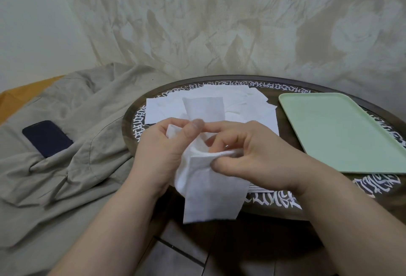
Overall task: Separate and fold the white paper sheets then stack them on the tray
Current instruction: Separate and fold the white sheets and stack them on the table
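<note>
A dark round table point(329, 207) with white lettering stands before a pale patterned curtain. Above its near edge, the left hand point(162, 150) and right hand point(248, 154) both pinch one white paper sheet point(211, 194), which hangs below their fingers. More sheets point(246, 108) lie behind; the green tray point(342, 130) sits right of them.

A soft white paper sheet point(211, 190) hangs crumpled and partly doubled over at the lower middle of the frame, its top end standing upright and its lower end drooping past the counter point(329, 205) edge. Behind it, at mid-frame, a loose pile of white sheets point(241, 104) lies flat and overlapping on the counter. At the right sits a pale green rectangular tray point(342, 130), flat, with nothing on it.
</note>
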Demonstrator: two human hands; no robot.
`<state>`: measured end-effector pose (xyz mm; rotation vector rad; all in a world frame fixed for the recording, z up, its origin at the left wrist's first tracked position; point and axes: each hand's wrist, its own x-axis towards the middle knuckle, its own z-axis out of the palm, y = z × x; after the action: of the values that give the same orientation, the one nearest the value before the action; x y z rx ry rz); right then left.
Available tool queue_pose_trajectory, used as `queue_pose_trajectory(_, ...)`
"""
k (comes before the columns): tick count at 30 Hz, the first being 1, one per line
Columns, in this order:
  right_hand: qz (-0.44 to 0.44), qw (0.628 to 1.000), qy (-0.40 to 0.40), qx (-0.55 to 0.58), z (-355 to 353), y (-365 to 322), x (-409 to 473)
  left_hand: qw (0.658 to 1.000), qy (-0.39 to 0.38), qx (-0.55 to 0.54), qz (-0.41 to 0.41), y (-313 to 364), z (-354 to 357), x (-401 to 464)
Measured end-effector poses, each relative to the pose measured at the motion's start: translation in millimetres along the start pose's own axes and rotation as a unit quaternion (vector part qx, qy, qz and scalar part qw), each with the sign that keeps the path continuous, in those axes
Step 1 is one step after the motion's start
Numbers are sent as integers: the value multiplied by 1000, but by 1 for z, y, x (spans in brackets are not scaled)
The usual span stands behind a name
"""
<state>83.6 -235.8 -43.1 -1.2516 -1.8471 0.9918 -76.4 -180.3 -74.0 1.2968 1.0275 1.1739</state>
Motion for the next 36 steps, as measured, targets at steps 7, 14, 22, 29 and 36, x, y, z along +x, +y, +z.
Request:
queue_pose_trajectory(7, 9, 1000, -11, 0, 6, 2, 1, 996, 39, 59, 54, 2, -8, 6)
queue_pose_trajectory(14, 12, 994, 99, 48, -23, 9, -5, 993, -40, 88, 61, 5, -22, 0)
queue_pose_trajectory(22, 23, 994, -55, 86, -30, -5, -18, 974, -100, 167, 115, 9, -33, 1)
queue_pose_trajectory(29, 15, 998, 55, -3, -24, 8, -7, 947, -200, 230, 103, 8, -21, -5)
queue_pose_trajectory(36, 27, 994, 102, 26, -22, 13, -5, 948, -215, 209, 110, 3, -16, -8)
